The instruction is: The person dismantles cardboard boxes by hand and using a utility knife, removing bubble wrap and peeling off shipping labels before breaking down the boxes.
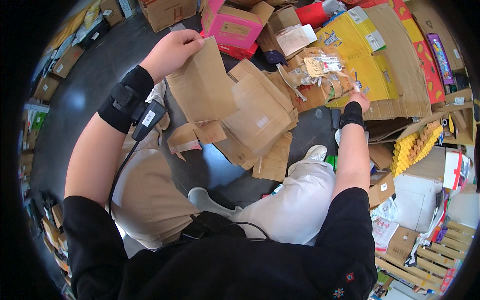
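My left hand [176,48] pinches the upper edge of a flat brown cardboard sheet [202,84] between thumb and fingers. The sheet hangs over a pile of flattened cardboard [262,108] on the floor. A torn cardboard scrap [183,138] with a strip of red-and-white tape lies just below the held sheet. My right hand [360,102] is blurred, close to a torn piece of cardboard [315,95] covered with tape and shipping labels. Whether its fingers hold anything is unclear. Beyond it lies a flattened yellow carton [348,48].
A pink box [232,24] stands at the far side, near a brown carton [168,13]. Egg-crate trays [416,146] and a wooden slatted pallet [446,247] are on the right. Parcels [69,60] line the left. My seated legs flank a dark tiled floor [112,67].
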{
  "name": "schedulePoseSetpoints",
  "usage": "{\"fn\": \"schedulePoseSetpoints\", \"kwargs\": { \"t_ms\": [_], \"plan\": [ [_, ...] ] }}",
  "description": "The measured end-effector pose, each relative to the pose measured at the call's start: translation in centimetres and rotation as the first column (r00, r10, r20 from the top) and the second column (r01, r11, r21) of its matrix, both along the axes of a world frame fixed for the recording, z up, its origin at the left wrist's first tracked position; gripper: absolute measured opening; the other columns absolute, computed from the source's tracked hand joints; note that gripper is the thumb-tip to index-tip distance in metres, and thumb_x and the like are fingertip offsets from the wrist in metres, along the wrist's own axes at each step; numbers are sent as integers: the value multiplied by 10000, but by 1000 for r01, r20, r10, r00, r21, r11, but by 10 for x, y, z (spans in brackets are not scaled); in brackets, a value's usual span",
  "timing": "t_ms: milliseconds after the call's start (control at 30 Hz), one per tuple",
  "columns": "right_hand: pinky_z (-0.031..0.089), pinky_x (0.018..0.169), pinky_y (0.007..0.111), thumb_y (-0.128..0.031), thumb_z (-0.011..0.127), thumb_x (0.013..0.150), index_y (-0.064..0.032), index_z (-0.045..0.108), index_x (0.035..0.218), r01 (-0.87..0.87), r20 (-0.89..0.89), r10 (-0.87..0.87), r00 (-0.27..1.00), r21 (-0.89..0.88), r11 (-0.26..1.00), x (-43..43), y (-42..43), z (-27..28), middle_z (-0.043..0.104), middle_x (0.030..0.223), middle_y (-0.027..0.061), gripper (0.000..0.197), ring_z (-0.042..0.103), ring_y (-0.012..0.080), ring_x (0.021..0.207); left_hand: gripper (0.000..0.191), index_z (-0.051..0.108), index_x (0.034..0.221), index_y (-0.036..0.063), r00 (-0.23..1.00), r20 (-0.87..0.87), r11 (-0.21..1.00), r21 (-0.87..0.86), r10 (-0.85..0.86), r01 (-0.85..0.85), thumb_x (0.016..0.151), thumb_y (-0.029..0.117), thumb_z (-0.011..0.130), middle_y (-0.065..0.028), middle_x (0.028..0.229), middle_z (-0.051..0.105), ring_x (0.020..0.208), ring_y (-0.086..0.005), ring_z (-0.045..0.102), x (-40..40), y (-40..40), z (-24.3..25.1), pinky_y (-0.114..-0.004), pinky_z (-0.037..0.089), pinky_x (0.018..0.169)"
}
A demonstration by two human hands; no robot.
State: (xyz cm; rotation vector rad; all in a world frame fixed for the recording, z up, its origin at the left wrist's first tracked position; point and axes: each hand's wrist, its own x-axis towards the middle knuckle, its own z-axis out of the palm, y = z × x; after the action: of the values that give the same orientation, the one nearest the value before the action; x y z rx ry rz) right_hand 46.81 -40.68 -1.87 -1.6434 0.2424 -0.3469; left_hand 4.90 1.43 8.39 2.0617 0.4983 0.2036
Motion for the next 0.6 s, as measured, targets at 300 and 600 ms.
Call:
{"fn": "schedulePoseSetpoints", "kwargs": {
  "t_ms": [300,600],
  "plan": [
    [545,728,433,-157,709,746,-41,658,763,329,206,-258,944,-647,688,-3,7,-7,696,788,172,128,685,352,763,290,645,1024,8,1000,26,1000,-7,-9,9,975,281,561,-37,835,612,779,-120,541,5,-5,-2,-280,455,758],
    [548,789,391,-249,691,778,-93,746,908,-123,35,346,938,-897,425,-9,18,-17,730,884,132,211,704,291,841,245,623,957,31,998,40,999,14,-44,43,1000,258,543,44,804,546,786,-53,470,8,-16,1,-237,414,729]
  ]
}}
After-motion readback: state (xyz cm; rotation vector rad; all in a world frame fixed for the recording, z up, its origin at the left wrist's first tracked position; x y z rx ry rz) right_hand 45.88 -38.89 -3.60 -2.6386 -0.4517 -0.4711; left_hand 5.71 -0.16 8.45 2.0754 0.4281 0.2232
